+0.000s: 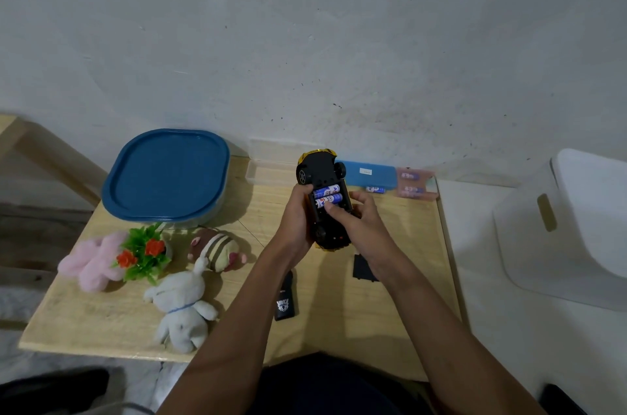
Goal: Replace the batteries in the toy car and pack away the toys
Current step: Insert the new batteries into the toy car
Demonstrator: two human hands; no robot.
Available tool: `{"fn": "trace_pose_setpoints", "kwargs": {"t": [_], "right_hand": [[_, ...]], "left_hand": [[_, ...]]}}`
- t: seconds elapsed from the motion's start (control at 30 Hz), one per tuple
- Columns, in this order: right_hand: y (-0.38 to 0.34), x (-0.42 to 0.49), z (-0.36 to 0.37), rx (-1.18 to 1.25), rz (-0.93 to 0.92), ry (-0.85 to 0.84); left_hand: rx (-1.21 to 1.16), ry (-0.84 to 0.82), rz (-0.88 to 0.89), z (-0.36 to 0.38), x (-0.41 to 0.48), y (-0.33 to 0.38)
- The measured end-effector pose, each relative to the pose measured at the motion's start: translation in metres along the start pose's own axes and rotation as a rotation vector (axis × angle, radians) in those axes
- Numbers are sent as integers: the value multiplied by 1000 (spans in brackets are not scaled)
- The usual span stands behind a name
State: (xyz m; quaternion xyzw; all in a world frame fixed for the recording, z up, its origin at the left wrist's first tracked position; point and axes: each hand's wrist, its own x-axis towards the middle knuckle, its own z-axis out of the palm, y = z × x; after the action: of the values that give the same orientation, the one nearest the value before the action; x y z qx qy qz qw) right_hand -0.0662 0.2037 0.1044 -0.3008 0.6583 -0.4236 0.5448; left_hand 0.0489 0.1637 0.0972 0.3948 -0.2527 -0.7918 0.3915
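A yellow toy car is held upside down above the table, its black underside facing me. Its battery bay is uncovered and shows two blue-and-white batteries. My left hand grips the car's left side. My right hand grips the right side, and its thumb presses on a battery in the bay. A black battery cover lies on the table under my right wrist. One loose battery lies by the blue case.
On the wooden table are a lidded blue container, a clear open case, a blue case, a pink battery pack, a black remote, three plush toys and a plastic plant. A white stool stands at the right.
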Motion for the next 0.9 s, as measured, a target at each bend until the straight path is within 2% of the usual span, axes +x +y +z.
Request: {"fn": "trace_pose_setpoints", "kwargs": {"t": [0.17,0.47,0.7,0.77,0.83,0.9], "right_hand": [[-1,3,-1,36,21,-26],[0,19,-2,96,54,33],[7,36,-8,50,110,24],[12,51,-19,65,96,81],[24,75,-38,-125,21,221],[39,102,-59,-498,-77,288]], "left_hand": [[32,23,-21,0,9,-2],[63,36,-73,4,30,-5],[97,65,-135,-3,43,-8],[77,58,-150,-5,47,-7],[30,48,-155,-8,51,-5],[-17,33,-148,-12,54,-2]]}}
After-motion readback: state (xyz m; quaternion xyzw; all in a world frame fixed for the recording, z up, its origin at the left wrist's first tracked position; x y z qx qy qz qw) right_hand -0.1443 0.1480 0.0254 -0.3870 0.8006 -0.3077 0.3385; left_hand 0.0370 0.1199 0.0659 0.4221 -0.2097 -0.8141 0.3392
